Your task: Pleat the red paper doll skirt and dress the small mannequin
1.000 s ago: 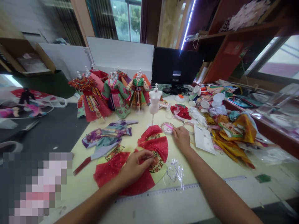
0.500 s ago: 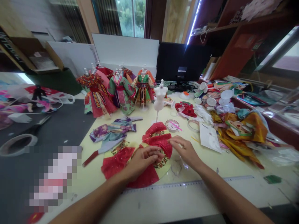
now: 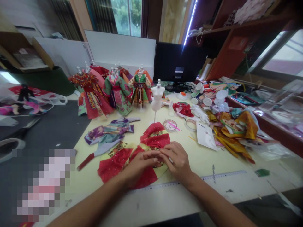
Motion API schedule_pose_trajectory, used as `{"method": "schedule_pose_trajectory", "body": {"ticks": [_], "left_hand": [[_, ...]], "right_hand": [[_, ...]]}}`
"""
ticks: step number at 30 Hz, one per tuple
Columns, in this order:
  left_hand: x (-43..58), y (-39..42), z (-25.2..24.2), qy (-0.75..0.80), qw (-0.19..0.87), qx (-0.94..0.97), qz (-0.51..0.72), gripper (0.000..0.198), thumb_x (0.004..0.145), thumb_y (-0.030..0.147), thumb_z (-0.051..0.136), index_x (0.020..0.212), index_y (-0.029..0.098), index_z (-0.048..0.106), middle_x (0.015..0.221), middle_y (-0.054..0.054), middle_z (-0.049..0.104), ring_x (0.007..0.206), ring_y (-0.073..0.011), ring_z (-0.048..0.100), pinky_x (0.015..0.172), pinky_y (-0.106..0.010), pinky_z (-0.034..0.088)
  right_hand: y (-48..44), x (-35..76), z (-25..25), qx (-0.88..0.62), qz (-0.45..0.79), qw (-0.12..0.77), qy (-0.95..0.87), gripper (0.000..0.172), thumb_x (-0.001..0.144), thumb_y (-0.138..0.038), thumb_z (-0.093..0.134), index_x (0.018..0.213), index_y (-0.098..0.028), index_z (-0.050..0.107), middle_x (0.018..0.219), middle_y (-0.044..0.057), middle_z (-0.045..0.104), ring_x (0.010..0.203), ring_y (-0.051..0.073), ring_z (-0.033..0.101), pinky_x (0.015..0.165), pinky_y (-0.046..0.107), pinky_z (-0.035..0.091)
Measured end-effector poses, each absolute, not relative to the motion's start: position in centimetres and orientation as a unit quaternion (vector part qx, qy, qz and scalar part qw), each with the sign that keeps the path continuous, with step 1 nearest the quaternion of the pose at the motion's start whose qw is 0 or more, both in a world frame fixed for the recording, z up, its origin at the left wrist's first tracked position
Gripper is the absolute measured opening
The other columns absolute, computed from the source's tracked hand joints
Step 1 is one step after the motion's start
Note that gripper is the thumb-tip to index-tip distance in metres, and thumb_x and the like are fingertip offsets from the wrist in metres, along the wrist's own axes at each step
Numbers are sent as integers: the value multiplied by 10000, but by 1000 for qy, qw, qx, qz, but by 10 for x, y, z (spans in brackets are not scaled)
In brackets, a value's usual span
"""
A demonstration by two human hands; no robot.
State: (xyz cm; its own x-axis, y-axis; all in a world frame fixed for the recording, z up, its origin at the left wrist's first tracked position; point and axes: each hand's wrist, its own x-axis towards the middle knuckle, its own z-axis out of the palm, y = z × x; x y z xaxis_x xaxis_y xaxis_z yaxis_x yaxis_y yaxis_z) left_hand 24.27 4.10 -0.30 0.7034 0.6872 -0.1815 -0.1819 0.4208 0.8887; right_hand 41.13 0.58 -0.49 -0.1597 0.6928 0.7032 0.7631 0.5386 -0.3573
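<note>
My left hand (image 3: 143,162) is closed in a pinch above a red and pale-yellow patterned doll garment (image 3: 113,162). Its fingertips meet those of my right hand (image 3: 177,157), which is also pinched. Whatever small thing sits between the fingers is too tiny to make out. Part of the garment lies under both hands, its red upper piece (image 3: 155,130) spread towards a bare white doll mannequin (image 3: 157,97). A transparent ruler (image 3: 189,183) lies on the near side, partly behind my right forearm.
Dressed doll mannequins (image 3: 117,91) stand at the back left beside a dark monitor (image 3: 178,63). Purple-blue doll clothing (image 3: 109,134) lies left, near a red-handled tool (image 3: 85,161). A round dish (image 3: 169,125), tape ring (image 3: 190,125), white card (image 3: 205,137) and mustard fabric (image 3: 236,132) are to the right.
My right hand has moved left and its fingertips now touch those of my left hand. A thin, pale beaded strand that showed at the left fingers is now hidden. The view has shifted slightly.
</note>
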Motion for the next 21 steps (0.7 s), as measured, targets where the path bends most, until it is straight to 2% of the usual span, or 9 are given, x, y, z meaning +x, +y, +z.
{"method": "schedule_pose_trajectory", "body": {"ticks": [8, 16, 21], "left_hand": [[244, 39, -3, 250, 844, 395, 264, 292, 745, 204, 643, 1035, 181, 666, 1075, -92, 647, 1040, -208, 554, 963, -369, 365], [243, 36, -6, 267, 846, 378, 264, 242, 719, 210, 669, 958, 185, 696, 1103, -82, 643, 1059, -208, 540, 948, -341, 377], [245, 37, -2, 241, 863, 357, 264, 367, 770, 208, 615, 1136, 215, 592, 1196, -83, 590, 1115, -215, 519, 949, -358, 378]], "right_hand": [[1, 412, -3, -435, -164, 430, -774, 183, 785, -85, 526, 843, -231, 621, 773, 28, 620, 753, 151, 553, 817, 393, 469], [-2, 418, -8, -394, -203, 402, -801, 209, 800, -66, 490, 897, -225, 584, 843, 23, 652, 818, 145, 580, 891, 397, 456], [-18, 416, 2, -378, -156, 427, -806, 182, 790, -63, 499, 858, -220, 563, 809, 18, 633, 808, 142, 572, 890, 400, 458]]}}
